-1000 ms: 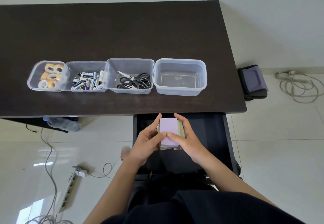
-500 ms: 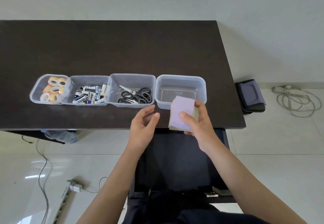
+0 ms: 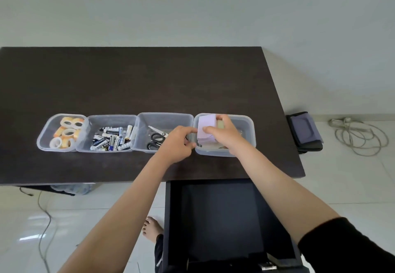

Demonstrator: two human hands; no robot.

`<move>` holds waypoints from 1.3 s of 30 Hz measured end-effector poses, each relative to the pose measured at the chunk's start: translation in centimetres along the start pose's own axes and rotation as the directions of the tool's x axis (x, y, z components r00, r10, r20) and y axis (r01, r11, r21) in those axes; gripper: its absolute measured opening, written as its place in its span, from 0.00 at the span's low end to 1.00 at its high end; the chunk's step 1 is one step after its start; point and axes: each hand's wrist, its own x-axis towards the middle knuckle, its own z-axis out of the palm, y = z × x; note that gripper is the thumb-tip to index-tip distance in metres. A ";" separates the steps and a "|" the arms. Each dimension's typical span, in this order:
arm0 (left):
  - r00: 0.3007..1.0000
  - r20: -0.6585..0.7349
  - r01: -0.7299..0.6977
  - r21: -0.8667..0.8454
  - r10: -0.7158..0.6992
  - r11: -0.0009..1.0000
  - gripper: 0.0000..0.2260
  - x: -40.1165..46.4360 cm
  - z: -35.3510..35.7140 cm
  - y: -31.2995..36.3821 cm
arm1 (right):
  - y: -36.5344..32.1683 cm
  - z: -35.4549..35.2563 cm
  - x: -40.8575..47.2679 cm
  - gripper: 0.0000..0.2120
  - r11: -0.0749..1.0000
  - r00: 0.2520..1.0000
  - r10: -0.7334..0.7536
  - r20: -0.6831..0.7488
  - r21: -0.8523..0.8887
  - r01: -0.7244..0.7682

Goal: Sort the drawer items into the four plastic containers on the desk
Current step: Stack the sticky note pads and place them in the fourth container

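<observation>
Four clear plastic containers stand in a row on the dark desk (image 3: 128, 80). The first (image 3: 42, 138) holds tape rolls (image 3: 66, 132), the second (image 3: 111, 118) batteries (image 3: 113, 137), the third (image 3: 164, 117) black scissors (image 3: 156, 139). My right hand (image 3: 224, 133) grips a stack of sticky-note pads (image 3: 206, 130), purple on top, inside the fourth container (image 3: 248, 127). My left hand (image 3: 177, 142) sits over the third container's right side, its fingertips at the rim by the fourth container and the stack. The open drawer (image 3: 222, 219) below the desk edge looks dark and bare.
A dark pouch (image 3: 304, 131) lies on the floor right of the desk, with a coiled white cable (image 3: 361, 138) beyond it. Another cable (image 3: 44, 225) runs along the floor at the left. My bare foot (image 3: 151, 229) shows beside the drawer.
My right hand carried the pad stack up from the drawer and into the fourth container. My left hand let go of the stack and moved to the container rims. The camera tilted up.
</observation>
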 end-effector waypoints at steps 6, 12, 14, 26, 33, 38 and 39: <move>0.999 -0.026 0.025 -0.106 -0.028 0.994 0.15 0.4 -0.2 -0.4 | -0.5 -0.5 1.5 0.25 0.995 0.994 0.090 0.057 -0.043 -0.087; 0.997 -0.046 0.049 -0.199 -0.059 0.979 0.12 0.4 -0.6 -1.0 | -0.3 0.0 2.3 0.27 0.979 0.983 0.110 0.148 -0.185 -0.081; 0.997 -0.044 0.053 -0.200 -0.063 0.978 0.13 0.4 -0.6 -1.0 | -0.2 -0.2 2.6 0.29 0.975 0.977 0.114 0.178 -0.209 -0.076; 0.995 -0.032 0.084 -0.184 -0.091 0.979 0.19 0.3 -0.3 -1.0 | 0.5 -1.9 3.1 0.30 0.968 0.987 0.107 0.119 -0.240 -0.076; 0.994 -0.014 0.105 -0.175 -0.109 0.979 0.26 0.4 -0.1 -1.1 | 0.4 -2.3 3.3 0.17 0.913 0.982 0.181 0.049 -0.379 -0.149; 0.994 -0.021 0.102 -0.162 -0.106 0.981 0.26 0.4 -0.1 -1.2 | 0.7 -1.8 3.4 0.20 0.850 0.993 0.112 0.040 -0.521 -0.075; 0.994 -0.022 0.099 -0.162 -0.103 0.982 0.26 0.4 -0.1 -1.2 | 0.9 -1.8 3.6 0.21 0.851 0.993 0.109 0.037 -0.520 -0.075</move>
